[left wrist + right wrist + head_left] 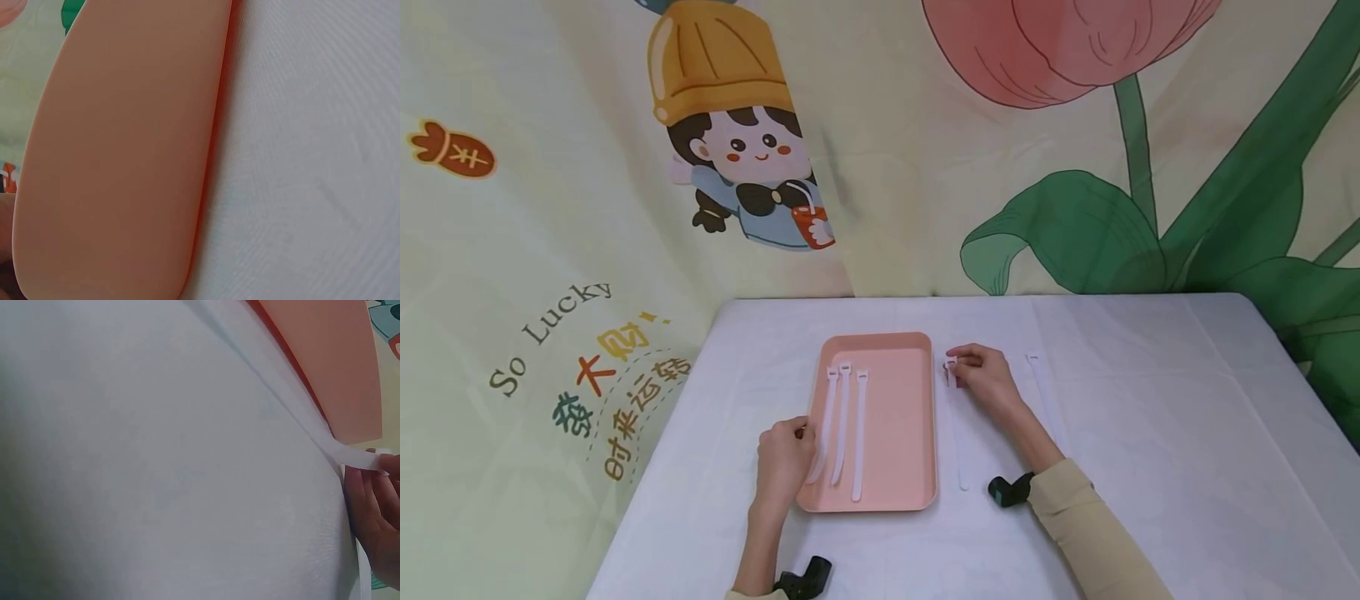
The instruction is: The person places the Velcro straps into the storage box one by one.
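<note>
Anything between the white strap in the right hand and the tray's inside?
Only the right rim of the pink tray; the white strap in the right hand is outside it. Nothing else visible intervenes: the three other straps lie toward the tray's left.

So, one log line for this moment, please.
left hand: holds pink tray; right hand: pinches white strap; inside tray: three straps

Left grip (785,462): fingers curled in.
Right grip (985,379): thumb and fingers pinched, farther forward than the left.
Left arm (765,533): reaching almost straight ahead.
Right arm (1086,517): slanting inward, from here.
</note>
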Tool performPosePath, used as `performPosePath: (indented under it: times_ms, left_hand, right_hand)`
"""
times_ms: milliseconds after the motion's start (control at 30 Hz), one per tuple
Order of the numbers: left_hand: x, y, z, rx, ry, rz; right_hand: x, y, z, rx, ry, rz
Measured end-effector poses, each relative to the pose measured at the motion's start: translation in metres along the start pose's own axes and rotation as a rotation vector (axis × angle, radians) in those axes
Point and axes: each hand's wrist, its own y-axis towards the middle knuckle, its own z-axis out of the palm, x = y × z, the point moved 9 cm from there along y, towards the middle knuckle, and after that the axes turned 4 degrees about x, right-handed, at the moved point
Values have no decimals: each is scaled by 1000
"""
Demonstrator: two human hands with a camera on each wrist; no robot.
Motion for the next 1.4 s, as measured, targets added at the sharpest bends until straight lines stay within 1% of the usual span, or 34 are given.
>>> performPosePath:
  times_ms: [300,433,667,900,1100,1400]
  left_hand:
    - [-1,-1,0,-2,-1,8]
    - [-1,0,0,-6,-1,14]
    - [1,1,2,-3,3,-1]
    - [1,2,2,-5,7,10]
    - [2,2,3,1,2,13]
    - [2,2,2,-5,2,13]
  right_hand:
    - [12,-6,-4,-19,1,-37]
    - [17,-8,-6,-26,-3,-43]
    - [23,-14,-11,-45,-4,-48]
    - [28,-17,-15,-57,2,-65]
    - [30,-20,-19,-70,18,-80]
    - [41,-26,-23,-80,50,-120]
